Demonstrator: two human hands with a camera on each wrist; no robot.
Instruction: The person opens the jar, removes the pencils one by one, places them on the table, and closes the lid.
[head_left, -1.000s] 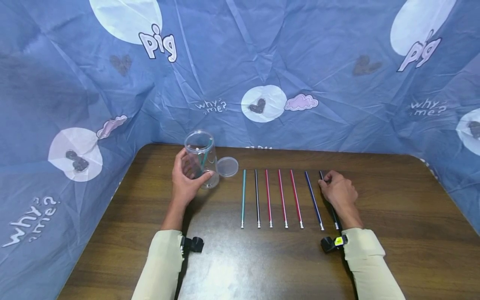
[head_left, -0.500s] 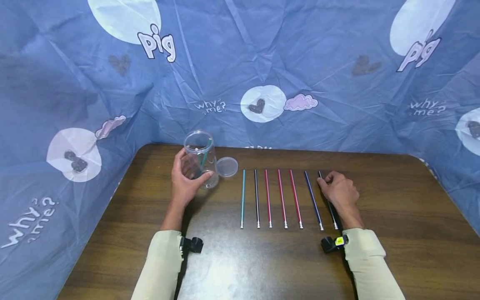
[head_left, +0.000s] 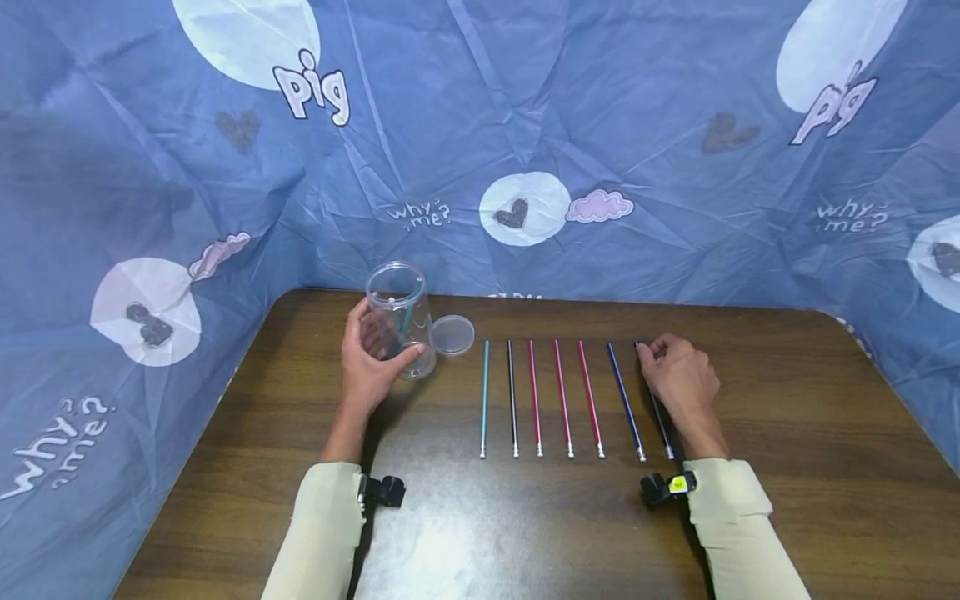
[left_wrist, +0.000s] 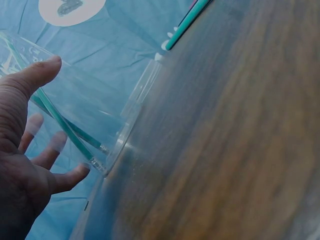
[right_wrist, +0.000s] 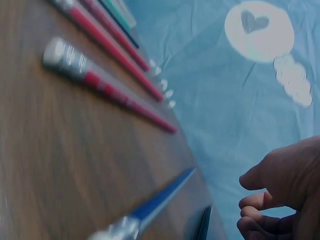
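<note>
My left hand [head_left: 369, 362] grips a clear plastic jar [head_left: 422, 321], thumb on the near side and fingers behind it. The jar is uncapped and slightly tilted; two teal pencils [left_wrist: 62, 120] lean inside, eraser ends down. My right hand [head_left: 681, 373] hovers at the far end of a black pencil [head_left: 661, 421], the rightmost of a row. In the right wrist view its thumb and loosely bent fingers sit apart from that black pencil [right_wrist: 204, 224]. Left of it lie a blue pencil [head_left: 627, 402], three red pencils [head_left: 564, 400], another black pencil [head_left: 513, 400] and a teal pencil [head_left: 485, 400].
A round clear lid [head_left: 453, 335] lies right of the jar. The brown wooden table [head_left: 525, 533] ends at the back against a blue printed cloth [head_left: 450, 150], which also rises at both sides.
My right hand has shifted slightly forward along the black pencil, toward its far end. The left hand and jar stay in place.
</note>
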